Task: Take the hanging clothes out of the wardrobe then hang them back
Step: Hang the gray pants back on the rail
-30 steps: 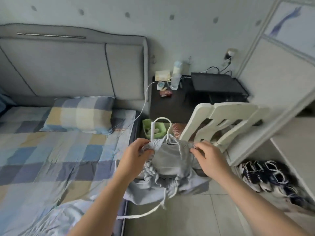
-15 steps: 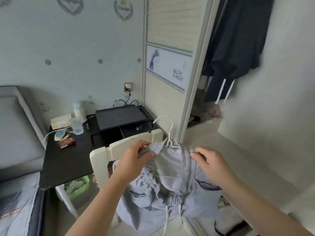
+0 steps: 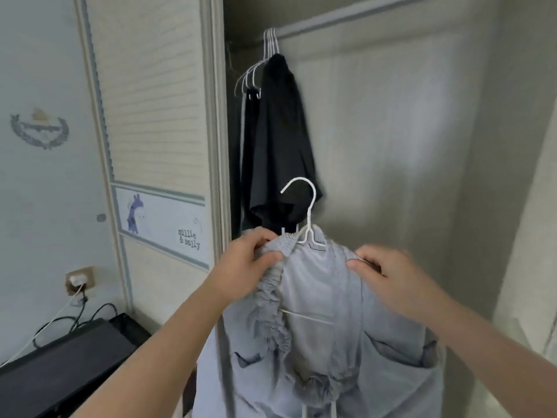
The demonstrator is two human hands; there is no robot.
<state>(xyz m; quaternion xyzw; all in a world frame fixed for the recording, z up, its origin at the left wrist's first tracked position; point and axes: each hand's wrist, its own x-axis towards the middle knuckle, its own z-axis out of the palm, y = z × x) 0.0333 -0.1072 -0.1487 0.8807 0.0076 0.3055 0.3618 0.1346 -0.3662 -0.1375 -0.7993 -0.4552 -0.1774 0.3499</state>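
Left hand [image 3: 247, 260] and right hand [image 3: 388, 279] curled, each pinching gathered, elasticated edge of soft grey-blue garment [image 3: 316, 342]. Garment draped on one thin white wire hanger [image 3: 308, 235], held before open wardrobe [image 3: 391, 131]; hem cut off below. Behind, one black garment [image 3: 280, 140] hung from grey rail [image 3: 346, 16] among bunched wire hangers [image 3: 271, 40], count blurred.

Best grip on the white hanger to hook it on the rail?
Probably the bare neck of the hanger under its hook, pinched from the right: the hook opens left and stands clear of the garment, which the left hand and right hand hold at the shoulders.
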